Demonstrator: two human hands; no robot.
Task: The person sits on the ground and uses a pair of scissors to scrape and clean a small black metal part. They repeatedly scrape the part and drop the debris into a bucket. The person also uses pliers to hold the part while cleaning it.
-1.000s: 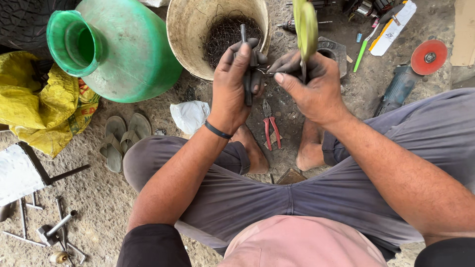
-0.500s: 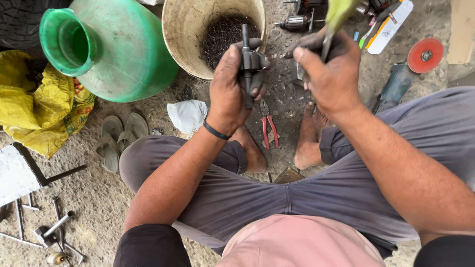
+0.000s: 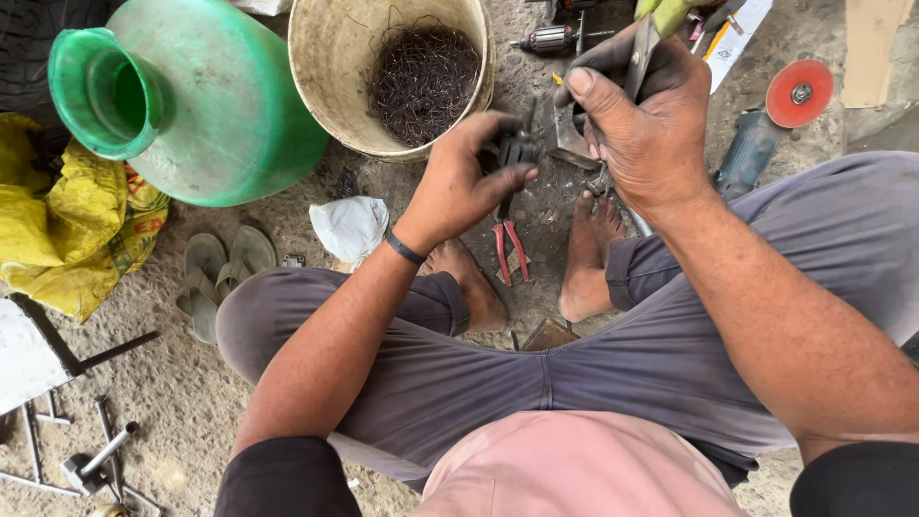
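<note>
Since the frame a second back, both hands have dropped away from the bucket mouth and parted: they were pressed together over one dark part, now they work apart. I read that as the joint grip being over; each hand has its own object.

Largest first. Green plastic jug (image 3: 206,105) lies on its side upper left, beside the tan bucket (image 3: 330,72) holding a tangle of dark wire (image 3: 423,81). Yellow sack (image 3: 67,225) at the left edge, sandals (image 3: 218,273) on the sandy floor below the jug.

Right hand (image 3: 646,129) closed firmly round a green-handled tool (image 3: 661,19), metal shaft running down through the fist; tip hidden.

Left hand (image 3: 459,182) curled loosely, fingers half open, thumb and fingertips touching the dark metal part (image 3: 517,151), which sits low between the hands, just above the feet. Whether it is lifted or resting on the ground, I cannot tell.

Red-handled pliers (image 3: 510,251) lie untouched between the feet
</note>
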